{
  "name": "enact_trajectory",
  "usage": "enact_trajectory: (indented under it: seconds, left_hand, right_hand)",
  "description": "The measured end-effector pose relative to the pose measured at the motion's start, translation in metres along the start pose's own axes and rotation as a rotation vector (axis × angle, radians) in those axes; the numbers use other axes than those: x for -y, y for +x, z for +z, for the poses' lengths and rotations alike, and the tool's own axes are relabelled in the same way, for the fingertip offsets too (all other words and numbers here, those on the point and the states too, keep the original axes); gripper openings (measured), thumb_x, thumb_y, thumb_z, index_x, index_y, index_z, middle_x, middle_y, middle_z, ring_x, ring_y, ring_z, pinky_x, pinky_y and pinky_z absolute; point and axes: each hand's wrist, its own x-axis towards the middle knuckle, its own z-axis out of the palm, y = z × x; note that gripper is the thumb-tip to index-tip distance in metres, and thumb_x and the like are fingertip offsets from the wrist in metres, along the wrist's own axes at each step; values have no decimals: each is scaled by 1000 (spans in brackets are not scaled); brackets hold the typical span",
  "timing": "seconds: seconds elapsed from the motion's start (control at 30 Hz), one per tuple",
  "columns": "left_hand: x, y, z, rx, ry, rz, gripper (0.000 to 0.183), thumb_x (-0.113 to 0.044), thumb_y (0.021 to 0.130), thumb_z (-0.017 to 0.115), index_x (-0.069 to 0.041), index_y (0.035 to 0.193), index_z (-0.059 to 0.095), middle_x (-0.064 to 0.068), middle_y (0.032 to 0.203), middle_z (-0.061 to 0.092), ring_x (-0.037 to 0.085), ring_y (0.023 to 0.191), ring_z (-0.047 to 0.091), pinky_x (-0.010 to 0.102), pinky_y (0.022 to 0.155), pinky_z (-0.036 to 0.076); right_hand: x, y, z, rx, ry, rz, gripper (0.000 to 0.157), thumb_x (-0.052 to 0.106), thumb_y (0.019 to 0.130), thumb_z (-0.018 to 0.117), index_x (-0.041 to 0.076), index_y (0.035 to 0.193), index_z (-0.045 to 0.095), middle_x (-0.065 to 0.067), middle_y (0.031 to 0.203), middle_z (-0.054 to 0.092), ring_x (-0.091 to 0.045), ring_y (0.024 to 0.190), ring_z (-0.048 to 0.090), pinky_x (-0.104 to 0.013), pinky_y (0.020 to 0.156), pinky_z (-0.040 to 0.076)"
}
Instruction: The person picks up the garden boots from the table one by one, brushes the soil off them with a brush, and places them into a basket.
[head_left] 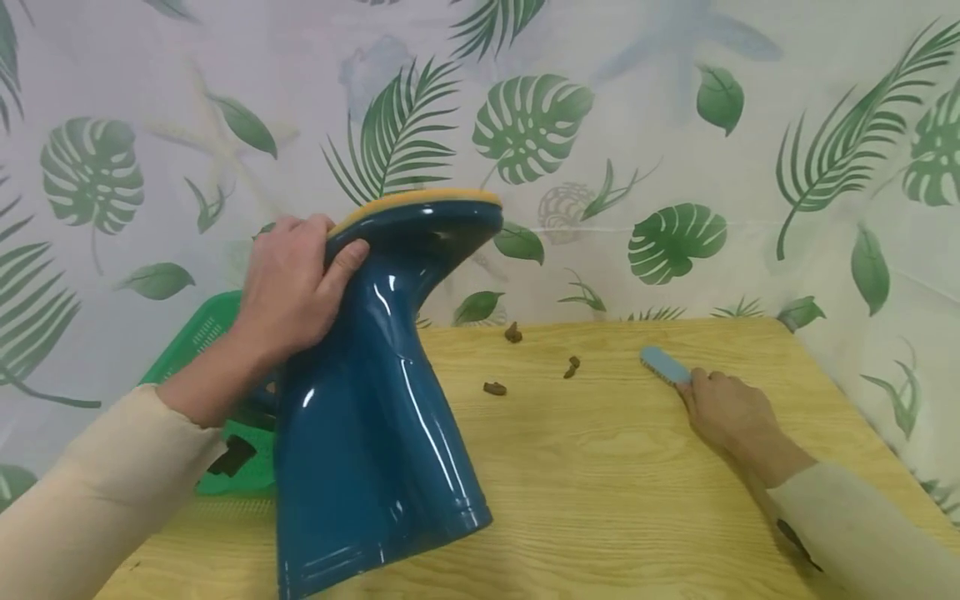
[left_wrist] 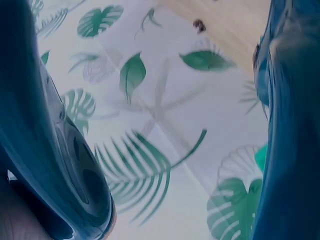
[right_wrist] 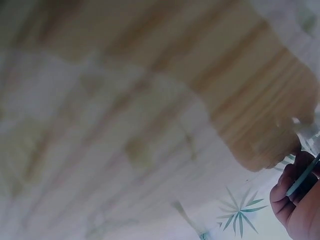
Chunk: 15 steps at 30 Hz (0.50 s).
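My left hand (head_left: 292, 283) grips a dark blue rain boot (head_left: 360, 450) at its heel. The boot is upside down, with its yellow sole (head_left: 427, 197) on top, the toe to the right and the shaft opening downward. In the left wrist view, glossy blue boot surfaces (left_wrist: 65, 145) fill both sides. Over the right part of the table, my right hand (head_left: 731, 412) holds a light blue brush (head_left: 663, 365) by its handle, bristles facing down. That hand (right_wrist: 300, 207) and part of the brush show in the right wrist view's lower right corner.
A green perforated basket (head_left: 187, 333) stands at the left, partly hidden by the left arm and boot, with a dark brown piece (head_left: 234, 457) in it. Small brown clumps (head_left: 495, 388) lie on the wooden table (head_left: 615, 483). A leaf-patterned cloth (head_left: 450, 275) hangs behind.
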Motion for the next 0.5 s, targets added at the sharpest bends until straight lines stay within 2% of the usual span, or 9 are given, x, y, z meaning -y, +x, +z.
enact_trajectory:
  seconds: [0.23,0.33,0.5]
  left_hand:
    - [24,2,-27,-16,2,-97,45,-39,105,44,5,99,54,22,87,49,39,89,45,52,77,31]
    - [38,3,-39,-25,5,-141,48,-40,106,40,6,98,51,24,86,46,42,90,43,53,77,28]
    - [65,4,-55,-41,20,-222,51,-41,106,35,7,95,48,24,83,43,41,82,43,48,68,27]
  right_hand:
    - [1,3,1,-13,-4,-8,40,32,108,34,0,91,51,-15,77,58,-31,63,59,-44,49,44]
    - [1,4,1,-8,-2,-7,40,32,108,34,0,91,51,-15,77,58,-31,63,59,-44,49,45]
    - [1,2,0,6,-3,0,39,31,108,35,-1,95,52,-17,80,60,-35,68,62,-46,52,47]
